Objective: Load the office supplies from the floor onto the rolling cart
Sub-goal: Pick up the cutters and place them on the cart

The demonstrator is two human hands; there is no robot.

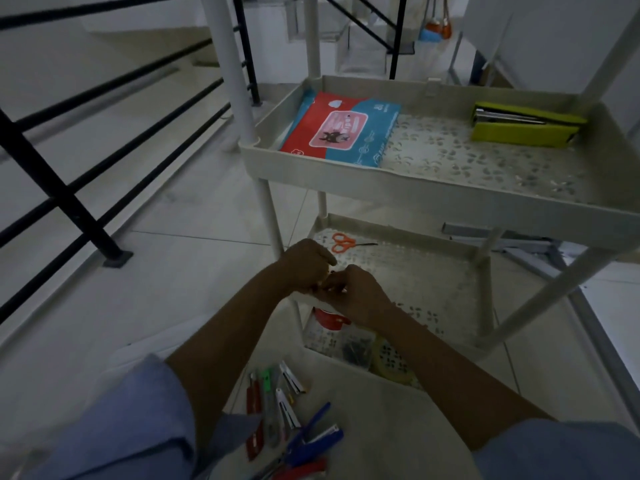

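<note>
Pale floor tiles (pixel 173 271) ran beside a black railing (pixel 69 199) where the rolling cart (pixel 346 174) stood. I saw a wipes pack (pixel 343 129) and a green stapler (pixel 523 126) on its upper shelf, with orange scissors (pixel 343 242) on the shelf below. The left hand (pixel 304 265) and right hand (pixel 360 294) met, touching, over that lower shelf's near corner, fingers curled; whether they pinched anything I couldn't tell. Pens and cutters (pixel 277 410) lay nearest me, beneath the forearms.

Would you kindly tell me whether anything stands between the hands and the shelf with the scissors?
Nothing visible does. The left hand and right hand hover over the near-left corner of the shelf; the scissors lie further back, out of the way.
</note>
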